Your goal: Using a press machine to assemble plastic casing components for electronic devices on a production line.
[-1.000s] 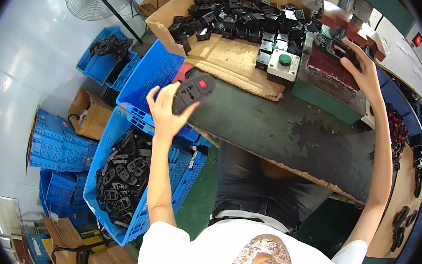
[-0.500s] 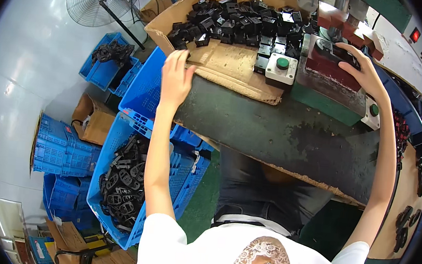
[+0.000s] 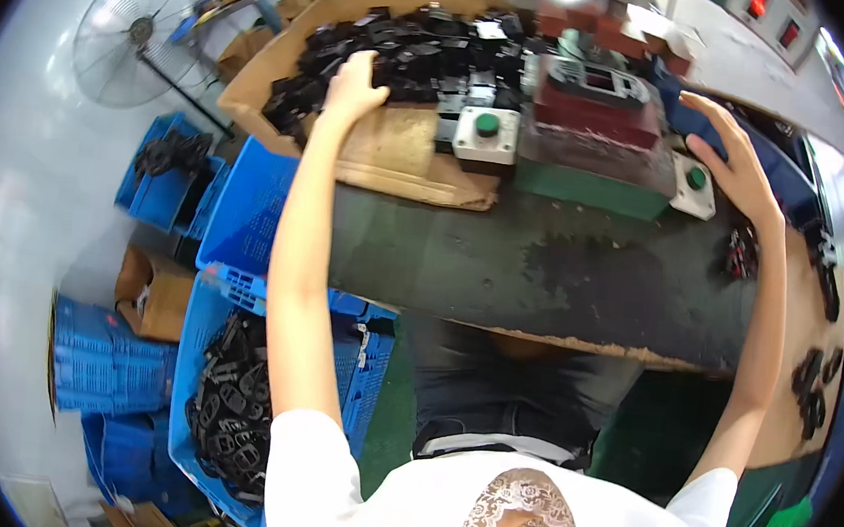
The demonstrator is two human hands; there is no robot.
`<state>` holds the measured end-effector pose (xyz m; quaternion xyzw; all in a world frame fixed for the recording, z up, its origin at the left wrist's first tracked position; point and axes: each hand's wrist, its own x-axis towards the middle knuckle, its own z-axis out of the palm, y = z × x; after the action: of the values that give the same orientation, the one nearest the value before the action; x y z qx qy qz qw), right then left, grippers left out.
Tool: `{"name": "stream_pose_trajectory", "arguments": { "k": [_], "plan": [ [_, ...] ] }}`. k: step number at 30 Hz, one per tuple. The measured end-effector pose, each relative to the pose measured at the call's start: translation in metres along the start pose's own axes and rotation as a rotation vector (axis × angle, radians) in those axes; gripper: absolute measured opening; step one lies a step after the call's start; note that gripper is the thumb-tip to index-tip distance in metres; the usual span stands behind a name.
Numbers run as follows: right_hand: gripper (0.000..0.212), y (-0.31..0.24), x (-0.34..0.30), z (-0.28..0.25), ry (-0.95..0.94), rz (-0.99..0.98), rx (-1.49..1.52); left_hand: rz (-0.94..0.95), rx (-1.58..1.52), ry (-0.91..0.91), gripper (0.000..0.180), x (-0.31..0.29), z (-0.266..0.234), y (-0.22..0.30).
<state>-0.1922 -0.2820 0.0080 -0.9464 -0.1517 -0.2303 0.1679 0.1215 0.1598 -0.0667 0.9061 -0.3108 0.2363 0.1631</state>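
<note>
Taking the middle of the view as the clock's centre, the left arm is running almost straight up from its white sleeve at 7 o'clock to 11 o'clock. There the left hand is lying over the near side of a pile of black parts in a cardboard box. Its fingers are pointing toward 12, and its thumb is jutting out toward 3. Blur and dark parts are masking the fingertips, so I cannot tell whether they are gripping anything.

The right arm is rising from about 4 o'clock, bowing outward past 3 and curving back in at the wrist. The right hand is hanging at 2 o'clock, its fingers stretching toward 11 and its thumb standing well apart from them, with bare space between. It is hovering just beside a white button box with a green button.

At 1 o'clock, a black frame is lying flat on a dark red block, well apart from the left hand. A second button box is standing to the block's left. At 8 o'clock, more black frames are filling a blue basket.
</note>
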Motion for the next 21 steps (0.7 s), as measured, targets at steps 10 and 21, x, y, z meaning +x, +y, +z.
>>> {"name": "stream_pose_trajectory", "arguments": {
  "k": [10,21],
  "plan": [
    [0.02,0.1,-0.104,-0.021,0.419,0.536,0.074,-0.503,-0.933,0.302,0.053,0.016,-0.003,0.009],
    [0.035,0.095,-0.083,0.038,0.14,0.419,-0.306,-0.304,-1.79,-0.172,0.025,0.027,-0.021,0.068]
  ]
}}
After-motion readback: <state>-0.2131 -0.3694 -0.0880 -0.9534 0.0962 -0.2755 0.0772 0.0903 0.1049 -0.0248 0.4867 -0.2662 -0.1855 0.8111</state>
